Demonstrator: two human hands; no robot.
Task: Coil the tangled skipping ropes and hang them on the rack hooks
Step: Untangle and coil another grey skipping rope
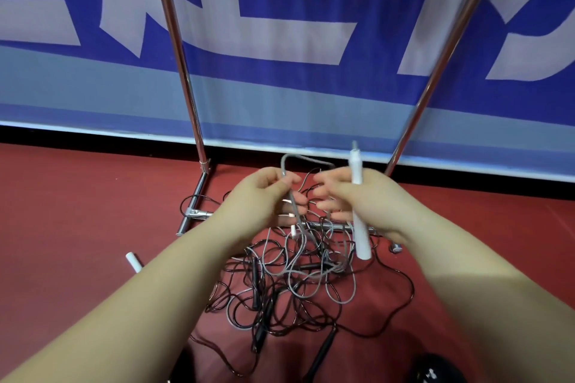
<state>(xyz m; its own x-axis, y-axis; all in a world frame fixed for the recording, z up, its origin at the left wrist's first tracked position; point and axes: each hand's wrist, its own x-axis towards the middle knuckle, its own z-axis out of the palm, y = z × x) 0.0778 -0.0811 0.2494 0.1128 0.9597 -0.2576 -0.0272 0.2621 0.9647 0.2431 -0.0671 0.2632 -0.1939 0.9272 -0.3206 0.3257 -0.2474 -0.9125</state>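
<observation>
While knotted, gripped grey rope (291, 196).

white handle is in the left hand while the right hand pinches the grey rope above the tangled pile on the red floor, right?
Not quite: the hands are swapped. The head view shows the white handle in the right hand, and the left hand pinches the grey rope. The rest holds: both are above the tangled pile on the red floor.
</observation>
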